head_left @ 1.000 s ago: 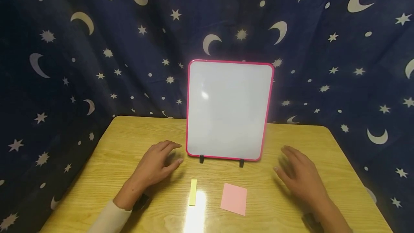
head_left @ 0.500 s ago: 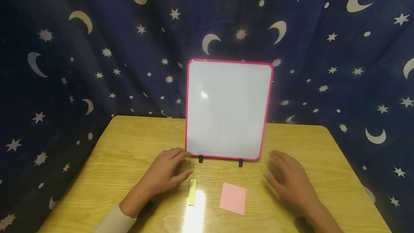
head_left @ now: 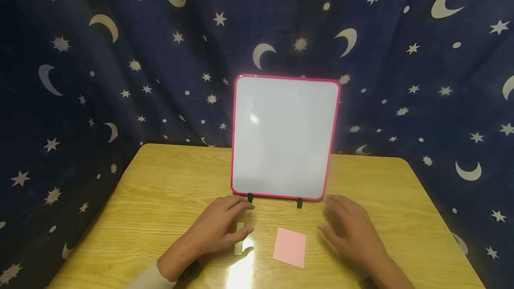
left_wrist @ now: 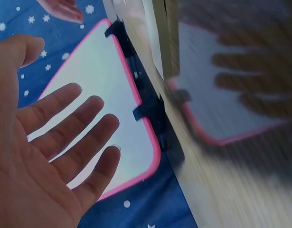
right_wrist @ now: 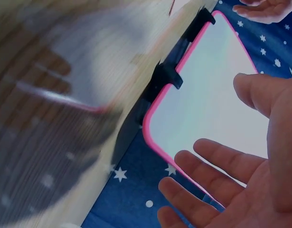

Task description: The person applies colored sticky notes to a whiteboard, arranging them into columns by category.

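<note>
Flanking pink paper (head_left: 290, 248) are both hands (head_left: 217, 226) (head_left: 355, 235) (fingers apart).

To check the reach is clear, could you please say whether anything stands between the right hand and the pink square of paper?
Nothing visible does: in the head view, only tabletop shows between the right hand and the pink square.

head: yellow strip (head_left: 238, 249) mid-part hidden behind left hand (head_left: 218, 225) | cream sleeve (head_left: 150, 279) and table (head_left: 180, 168) cut by bottom edge | right hand (head_left: 352, 232) slightly blurred | left wrist: whiteboard (left_wrist: 105, 71) part-hidden by left hand, right hand cut at top | right wrist: right hand cut at right, left hand at top, table blurred
</note>
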`<act>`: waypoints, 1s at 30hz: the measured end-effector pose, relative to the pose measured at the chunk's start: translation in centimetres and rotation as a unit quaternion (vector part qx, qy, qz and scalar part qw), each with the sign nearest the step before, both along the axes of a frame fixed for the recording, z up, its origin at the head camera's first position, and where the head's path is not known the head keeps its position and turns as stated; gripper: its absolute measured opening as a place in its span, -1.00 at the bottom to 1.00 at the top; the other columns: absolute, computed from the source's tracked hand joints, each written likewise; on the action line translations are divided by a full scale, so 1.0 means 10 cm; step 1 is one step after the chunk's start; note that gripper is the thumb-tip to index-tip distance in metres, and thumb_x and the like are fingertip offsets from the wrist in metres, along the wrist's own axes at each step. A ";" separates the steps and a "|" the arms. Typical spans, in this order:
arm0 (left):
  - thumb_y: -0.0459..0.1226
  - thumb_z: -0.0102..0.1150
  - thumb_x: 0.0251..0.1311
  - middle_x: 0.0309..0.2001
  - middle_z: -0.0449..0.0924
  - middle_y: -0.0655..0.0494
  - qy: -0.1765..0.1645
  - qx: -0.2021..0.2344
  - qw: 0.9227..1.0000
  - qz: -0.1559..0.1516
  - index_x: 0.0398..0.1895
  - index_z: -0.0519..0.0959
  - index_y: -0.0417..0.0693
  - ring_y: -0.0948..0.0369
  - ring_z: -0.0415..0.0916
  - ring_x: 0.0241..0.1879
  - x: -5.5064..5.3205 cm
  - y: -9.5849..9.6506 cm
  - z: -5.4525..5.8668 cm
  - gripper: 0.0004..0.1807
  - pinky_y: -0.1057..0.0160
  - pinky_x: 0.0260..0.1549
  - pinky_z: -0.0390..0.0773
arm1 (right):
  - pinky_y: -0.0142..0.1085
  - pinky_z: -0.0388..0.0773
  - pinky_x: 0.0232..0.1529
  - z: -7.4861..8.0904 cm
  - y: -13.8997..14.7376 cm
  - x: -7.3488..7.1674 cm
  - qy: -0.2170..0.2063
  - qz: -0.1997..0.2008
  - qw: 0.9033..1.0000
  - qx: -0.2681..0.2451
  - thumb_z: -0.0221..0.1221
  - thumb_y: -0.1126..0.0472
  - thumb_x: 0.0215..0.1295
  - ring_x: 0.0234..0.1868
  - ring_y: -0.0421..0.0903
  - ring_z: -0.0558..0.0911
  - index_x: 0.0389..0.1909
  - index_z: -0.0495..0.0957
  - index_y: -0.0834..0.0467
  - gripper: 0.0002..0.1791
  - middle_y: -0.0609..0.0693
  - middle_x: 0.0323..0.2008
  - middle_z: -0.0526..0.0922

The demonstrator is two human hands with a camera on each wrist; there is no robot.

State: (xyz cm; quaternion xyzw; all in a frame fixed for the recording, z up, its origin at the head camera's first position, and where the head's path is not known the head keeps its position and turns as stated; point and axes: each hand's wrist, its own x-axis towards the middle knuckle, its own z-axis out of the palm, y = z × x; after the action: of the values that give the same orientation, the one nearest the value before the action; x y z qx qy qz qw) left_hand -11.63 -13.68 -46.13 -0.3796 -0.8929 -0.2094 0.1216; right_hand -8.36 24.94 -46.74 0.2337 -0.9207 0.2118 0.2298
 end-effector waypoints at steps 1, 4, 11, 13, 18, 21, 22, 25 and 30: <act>0.07 0.39 0.28 0.17 0.62 0.24 0.001 0.001 1.000 -0.005 0.23 0.63 0.13 0.20 0.58 0.19 0.01 0.02 0.00 -0.49 0.04 0.17 0.59 | 0.08 0.38 0.25 0.00 -0.01 0.01 0.000 0.001 1.000 0.002 0.51 0.13 0.05 0.21 0.23 0.61 0.20 0.63 0.29 -0.34 0.18 0.18 0.67; 0.07 0.40 0.27 0.15 0.62 0.26 0.007 0.002 1.000 -0.016 0.21 0.64 0.13 0.21 0.58 0.18 0.04 0.06 -0.01 -0.50 0.07 0.16 0.59 | 0.08 0.39 0.25 -0.01 -0.03 0.02 -0.001 0.001 1.000 0.010 0.50 0.11 0.05 0.21 0.22 0.61 0.21 0.63 0.28 -0.33 0.16 0.18 0.67; 0.04 0.36 0.29 0.12 0.62 0.31 0.010 0.005 0.999 -0.045 0.21 0.64 0.11 0.24 0.59 0.13 0.09 0.18 -0.01 -0.53 0.08 0.15 0.59 | 0.08 0.40 0.27 0.01 -0.10 0.08 -0.013 0.005 1.000 0.016 0.52 0.08 0.08 0.24 0.19 0.60 0.24 0.62 0.25 -0.31 0.13 0.21 0.66; 0.05 0.33 0.33 0.12 0.61 0.30 0.008 0.005 0.998 -0.056 0.21 0.63 0.11 0.25 0.59 0.12 0.10 0.21 -0.01 -0.54 0.09 0.14 0.59 | 0.07 0.38 0.27 0.01 -0.13 0.10 -0.013 0.007 1.000 0.019 0.52 0.07 0.07 0.25 0.18 0.60 0.25 0.62 0.25 -0.30 0.12 0.22 0.66; 0.04 0.33 0.33 0.10 0.60 0.28 0.020 0.002 0.997 -0.078 0.20 0.63 0.10 0.25 0.58 0.11 0.13 0.27 -0.05 -0.55 0.12 0.09 0.58 | 0.02 0.35 0.30 0.00 -0.19 0.15 -0.012 0.013 0.999 0.031 0.53 0.05 0.06 0.26 0.16 0.59 0.25 0.63 0.24 -0.29 0.10 0.24 0.66; 0.03 0.36 0.29 0.09 0.61 0.26 0.028 0.000 0.996 -0.083 0.18 0.64 0.08 0.25 0.58 0.12 0.15 0.30 -0.06 -0.54 0.13 0.09 0.58 | 0.02 0.35 0.32 -0.01 -0.23 0.18 -0.025 0.009 0.999 0.037 0.53 0.03 0.07 0.29 0.14 0.58 0.24 0.63 0.21 -0.30 0.08 0.27 0.64; 0.03 0.37 0.28 0.08 0.61 0.26 0.030 -0.002 0.996 -0.084 0.17 0.64 0.08 0.24 0.58 0.12 0.15 0.32 -0.07 -0.54 0.14 0.09 0.58 | 0.03 0.35 0.33 -0.02 -0.24 0.19 -0.030 0.007 0.999 0.040 0.54 0.01 0.07 0.29 0.13 0.58 0.24 0.64 0.21 -0.30 0.07 0.27 0.64; 0.04 0.37 0.26 0.06 0.62 0.26 0.027 -0.012 0.996 -0.082 0.16 0.65 0.08 0.25 0.58 0.12 0.16 0.36 -0.07 -0.53 0.14 0.12 0.57 | 0.00 0.34 0.34 -0.04 -0.28 0.21 -0.033 0.011 0.999 0.041 0.53 -0.01 0.09 0.29 0.11 0.58 0.24 0.64 0.21 -0.30 0.06 0.26 0.64; 0.07 0.37 0.27 0.06 0.62 0.27 0.014 -0.034 0.996 -0.080 0.17 0.65 0.10 0.25 0.57 0.14 0.18 0.41 -0.06 -0.52 0.13 0.20 0.55 | -0.09 0.31 0.32 -0.08 -0.34 0.22 -0.015 0.032 0.998 0.046 0.53 -0.02 0.07 0.25 0.08 0.60 0.23 0.65 0.22 -0.29 0.04 0.21 0.66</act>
State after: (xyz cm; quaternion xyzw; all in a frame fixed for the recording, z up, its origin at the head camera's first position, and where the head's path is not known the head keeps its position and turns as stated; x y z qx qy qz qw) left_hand -9.80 -9.56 -46.75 -0.4565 -0.8646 -0.1826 0.1036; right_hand -6.15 21.49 -47.55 0.2703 -0.9249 0.1797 0.1980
